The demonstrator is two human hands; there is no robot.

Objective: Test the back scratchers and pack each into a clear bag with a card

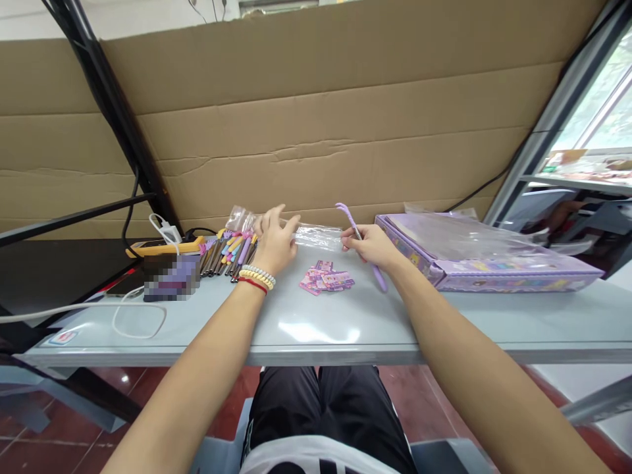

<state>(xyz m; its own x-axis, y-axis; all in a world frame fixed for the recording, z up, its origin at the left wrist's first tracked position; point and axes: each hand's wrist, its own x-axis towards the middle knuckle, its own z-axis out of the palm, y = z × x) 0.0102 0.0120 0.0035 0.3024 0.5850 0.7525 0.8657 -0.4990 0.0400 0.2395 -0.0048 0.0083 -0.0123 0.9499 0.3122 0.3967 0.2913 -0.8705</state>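
Observation:
My right hand (365,242) pinches a purple pen (379,276) with a curved top end and a darker middle part, tilted above the table. Fingers spread, my left hand (276,240) is over the clear plastic bags (318,237) at the back; whether it touches them I cannot tell. Just left of that hand lies a pile of several colourful pens (227,253), partly hidden by it. Small pink and purple printed cards (326,278) lie in a loose heap on the table between my hands.
A flat purple box (513,273) with clear plastic bags on top stands at the right of the grey table (306,322). On the left are a blurred-out purple object (172,280), a yellow item (168,247) and white cables. A cardboard wall (345,125) closes the back.

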